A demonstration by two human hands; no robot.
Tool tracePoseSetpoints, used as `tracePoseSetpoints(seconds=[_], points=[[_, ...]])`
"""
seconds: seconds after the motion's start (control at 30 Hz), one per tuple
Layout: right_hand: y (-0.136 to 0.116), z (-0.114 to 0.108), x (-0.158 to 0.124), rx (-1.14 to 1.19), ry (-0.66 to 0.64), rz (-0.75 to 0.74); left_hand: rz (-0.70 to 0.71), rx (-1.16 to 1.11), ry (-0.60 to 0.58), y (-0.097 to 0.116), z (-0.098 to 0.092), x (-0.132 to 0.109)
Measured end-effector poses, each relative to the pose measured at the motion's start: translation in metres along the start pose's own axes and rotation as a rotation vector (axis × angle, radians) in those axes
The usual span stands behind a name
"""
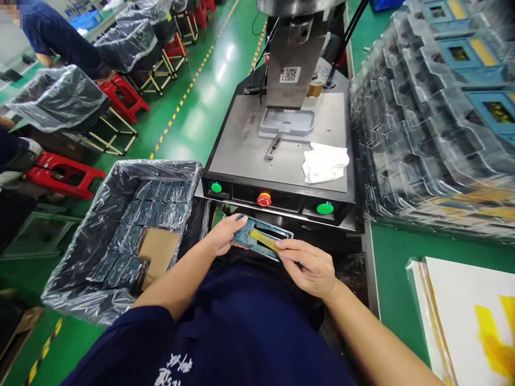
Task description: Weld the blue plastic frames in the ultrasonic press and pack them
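My left hand (224, 235) grips the left end of a blue-grey plastic housing (242, 236) with a long window cut in it. Its thumb lies on top, and the other fingers are mostly hidden underneath. Over the window lies a yellow strip (263, 239), slanting down to the right. My right hand (308, 264) pinches the strip's right end between thumb and fingers, close to the housing's right side. Both are held low in front of the press (277, 161), whose bed carries a grey fixture (286, 124) under the metal head.
A plastic-lined bin (116, 177) with rows of housings stands at left. A white cloth (325, 162) lies on the press bed, above green buttons and a red stop button (264, 200). Stacked clear trays (402, 123) rise at right, near white sheets (454, 305). A co-worker (64, 37) is far left.
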State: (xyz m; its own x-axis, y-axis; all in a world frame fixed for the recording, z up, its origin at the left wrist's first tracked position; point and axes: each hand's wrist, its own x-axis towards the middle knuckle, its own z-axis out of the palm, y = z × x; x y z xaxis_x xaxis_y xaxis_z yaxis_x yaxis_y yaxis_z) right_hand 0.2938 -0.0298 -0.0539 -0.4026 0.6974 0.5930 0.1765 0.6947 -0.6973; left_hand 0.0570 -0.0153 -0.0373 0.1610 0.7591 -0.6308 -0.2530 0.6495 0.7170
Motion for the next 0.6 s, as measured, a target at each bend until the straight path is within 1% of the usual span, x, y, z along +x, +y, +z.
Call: tracePoseSetpoints(seconds=[0.1, 0.2, 0.4, 0.5, 0.6], points=[[0.0024, -0.0018, -0.0012, -0.055, 0.011, 0.010, 0.004, 0.029, -0.012, 0.0027, -0.0010, -0.0016], [0.0041, -0.0037, -0.0009, -0.089, -0.014, 0.008, 0.002, 0.049, -0.027, 0.0043, -0.0014, -0.0033], [0.0062, -0.0057, 0.0033, -0.130, -0.084, -0.076, 0.032, 0.077, -0.040, 0.0052, -0.0005, -0.0035], [0.0075, -0.0052, 0.0038, -0.141, -0.099, -0.117, 0.043, 0.111, -0.033, 0.0055, 0.0003, -0.0036], [0.0092, -0.0039, 0.0029, -0.156, -0.120, -0.122, 0.027, 0.185, -0.002, 0.0046, 0.0000, -0.0036]])
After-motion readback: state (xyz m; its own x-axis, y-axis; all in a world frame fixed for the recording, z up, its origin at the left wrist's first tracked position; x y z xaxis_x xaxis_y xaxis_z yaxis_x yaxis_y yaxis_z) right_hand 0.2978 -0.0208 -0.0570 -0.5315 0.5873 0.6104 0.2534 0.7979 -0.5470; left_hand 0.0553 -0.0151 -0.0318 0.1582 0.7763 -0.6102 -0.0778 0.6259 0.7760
